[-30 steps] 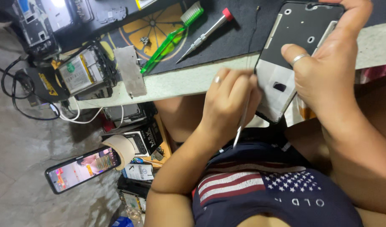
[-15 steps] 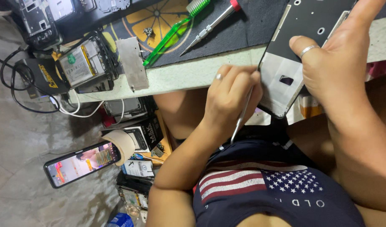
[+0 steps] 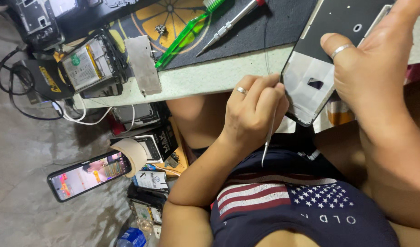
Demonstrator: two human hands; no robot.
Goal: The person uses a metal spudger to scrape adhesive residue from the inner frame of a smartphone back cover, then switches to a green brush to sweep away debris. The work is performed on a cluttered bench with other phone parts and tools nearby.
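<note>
While the left hand (image 3: 253, 112) pinched a thin metal tool (image 3: 268, 137) between closed fingers, its fine tip pointing down toward the lap, the right hand (image 3: 372, 68) clamped its grip on the upper edge of a flat phone back panel (image 3: 319, 59). The panel hung tilted over the front edge of the tabletop (image 3: 205, 77), its pale lower part with a small dark cut-out just beside the left hand's knuckles. A ring showed on a finger of each hand.

On the tabletop lay a dark work mat (image 3: 283, 23) with an orange citrus-slice print. A green toothbrush (image 3: 187, 32) and a red-capped screwdriver (image 3: 228, 25) rested on it side by side, near one another, and a small metal part (image 3: 160, 29) sat on the print. At the mat's left edge lay a grey metal plate (image 3: 143, 64), and beside that an opened phone with its battery (image 3: 89, 64) exposed.

Below the tabletop, on the floor (image 3: 27, 151), a lit phone (image 3: 89, 176) leaned against a roll of tape (image 3: 132, 153). Small boxes (image 3: 153, 142) were stacked nearby; what they held could not be seen. A blue bottle cap (image 3: 132, 238) showed at the bottom edge.
</note>
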